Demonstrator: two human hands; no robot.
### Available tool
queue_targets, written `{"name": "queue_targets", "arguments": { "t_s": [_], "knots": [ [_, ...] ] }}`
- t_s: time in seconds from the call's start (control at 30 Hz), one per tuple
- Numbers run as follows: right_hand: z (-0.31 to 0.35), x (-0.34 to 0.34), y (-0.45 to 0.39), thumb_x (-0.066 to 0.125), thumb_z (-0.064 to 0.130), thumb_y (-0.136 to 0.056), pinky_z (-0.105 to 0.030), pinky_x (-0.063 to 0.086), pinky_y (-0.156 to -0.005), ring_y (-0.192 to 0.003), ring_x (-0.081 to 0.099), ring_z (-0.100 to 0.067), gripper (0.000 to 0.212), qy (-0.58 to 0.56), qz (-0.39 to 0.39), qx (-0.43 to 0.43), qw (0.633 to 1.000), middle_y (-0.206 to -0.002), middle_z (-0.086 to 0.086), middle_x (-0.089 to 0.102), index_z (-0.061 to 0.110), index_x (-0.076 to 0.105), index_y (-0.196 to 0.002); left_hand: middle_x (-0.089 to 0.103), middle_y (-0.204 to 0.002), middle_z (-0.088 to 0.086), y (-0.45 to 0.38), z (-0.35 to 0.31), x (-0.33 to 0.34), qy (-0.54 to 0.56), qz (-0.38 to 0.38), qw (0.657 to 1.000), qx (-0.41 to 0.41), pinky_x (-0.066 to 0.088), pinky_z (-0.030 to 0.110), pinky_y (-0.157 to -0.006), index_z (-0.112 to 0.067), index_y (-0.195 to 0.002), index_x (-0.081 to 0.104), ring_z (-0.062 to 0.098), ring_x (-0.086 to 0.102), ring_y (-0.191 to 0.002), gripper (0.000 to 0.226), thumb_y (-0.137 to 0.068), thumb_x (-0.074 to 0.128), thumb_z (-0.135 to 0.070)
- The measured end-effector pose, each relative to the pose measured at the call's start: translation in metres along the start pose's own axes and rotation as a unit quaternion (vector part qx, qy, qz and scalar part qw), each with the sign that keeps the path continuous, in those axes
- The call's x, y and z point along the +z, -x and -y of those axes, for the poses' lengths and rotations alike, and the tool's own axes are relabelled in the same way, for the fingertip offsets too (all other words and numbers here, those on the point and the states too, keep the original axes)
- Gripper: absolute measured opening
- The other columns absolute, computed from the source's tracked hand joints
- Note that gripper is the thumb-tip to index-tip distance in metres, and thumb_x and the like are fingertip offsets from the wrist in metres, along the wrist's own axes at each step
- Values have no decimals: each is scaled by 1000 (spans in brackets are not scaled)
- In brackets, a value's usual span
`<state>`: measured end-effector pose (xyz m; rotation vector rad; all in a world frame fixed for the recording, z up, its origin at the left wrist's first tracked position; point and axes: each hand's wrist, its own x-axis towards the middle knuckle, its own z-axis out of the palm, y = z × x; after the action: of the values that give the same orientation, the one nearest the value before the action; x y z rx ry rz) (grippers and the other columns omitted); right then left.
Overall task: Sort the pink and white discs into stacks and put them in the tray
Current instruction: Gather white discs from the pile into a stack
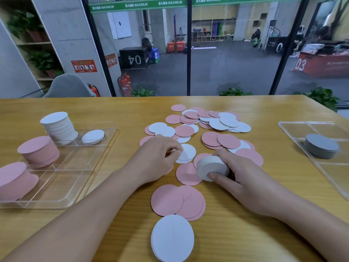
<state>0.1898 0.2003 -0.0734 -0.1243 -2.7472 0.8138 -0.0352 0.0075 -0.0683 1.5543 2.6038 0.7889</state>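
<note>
The right hand (243,173) grips a small stack of white round discs (212,167); the left hand (160,157) pinches a white disc (188,152) beside it. Pink and white stacks already fill the clear plastic tray (90,159) left of the hands, while many loose discs (207,127) beyond them remain unsorted on the worktop (264,214).

The left hand (157,159) covers the near edge of a white disc (187,152), and its fingertips curl out of sight, so the contact with the disc cannot be read. The right hand (243,176) hides the far side of the small white stack (211,167) it grips; the count of discs in it is too fine to tell. The nearest pink stack (13,180) is cut by the left picture edge. The clear tray (90,167) shows only faint walls. The second tray (294,127) on the right runs off the frame. Beneath the loose pile (217,121), lower discs are hidden.
</note>
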Motion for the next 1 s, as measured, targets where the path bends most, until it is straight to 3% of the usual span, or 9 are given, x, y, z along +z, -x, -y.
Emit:
{"name": "queue_targets", "arguments": {
  "t_s": [0.1,0.27,0.5,0.57,0.67,0.83,0.93,1.0],
  "knots": [
    [0,0,0,61,48,-106,-25,40,-67,-87,57,-8,15,0,0,1,1000,-99,23,60,37,55,-114,70,-99,-12,0,0,0,61,-35,997,-37,56,42,-89,-32,-100,75,10,63,-98,11,-101,73,-43],
    [0,-1,0,61,48,-106,-26,40,-67,-87,56,-9,13,-2,2,3,1000,-97,22,60,37,54,-110,54,-116,-13,-1,-8,1,-35,7,996,-79,44,34,-99,-36,-132,72,14,45,-118,49,-95,70,-68],
    [2,0,0,62,48,-106,-25,42,-67,-86,56,-9,13,-1,3,7,1000,-98,23,60,37,54,-109,52,-140,-18,-1,-11,2,-18,-6,997,-78,38,30,-106,-39,-143,60,11,41,-134,56,-94,77,-60],
    [2,-1,0,62,47,-106,-24,42,-68,-86,56,-9,13,-3,3,7,1000,-98,23,60,37,55,-109,60,-128,-19,0,-13,1,19,-27,997,-68,46,29,-96,-39,-133,60,7,50,-121,47,-92,82,-49],
    [2,-1,0,62,47,-106,-25,43,-68,-87,57,-9,14,-3,3,8,1000,-99,23,60,36,56,-110,71,-96,-9,-1,-12,-2,182,-65,979,-56,51,24,-74,-34,-114,63,8,61,-81,30,-94,83,-22],
    [2,0,1,62,46,-106,-27,44,-69,-85,56,-10,14,-7,2,11,1000,-95,20,60,35,55,-107,78,-94,-3,-2,-3,-8,245,-69,967,-15,59,44,-81,-20,-98,77,29,70,-85,10,-100,77,-11],
    [2,0,1,61,47,-106,-28,44,-67,-83,56,-12,16,-5,1,7,1000,-91,17,60,33,54,-105,77,-93,5,0,-5,-12,278,-28,960,16,57,38,-74,-14,-99,77,30,69,-80,7,-102,75,-7],
    [2,0,1,61,47,-106,-27,44,-67,-84,57,-11,14,-9,1,12,1000,-93,18,61,35,54,-108,72,-86,7,2,-9,-14,318,5,948,24,52,25,-60,-7,-100,75,15,64,-62,6,-104,73,-3]
  ]
}}
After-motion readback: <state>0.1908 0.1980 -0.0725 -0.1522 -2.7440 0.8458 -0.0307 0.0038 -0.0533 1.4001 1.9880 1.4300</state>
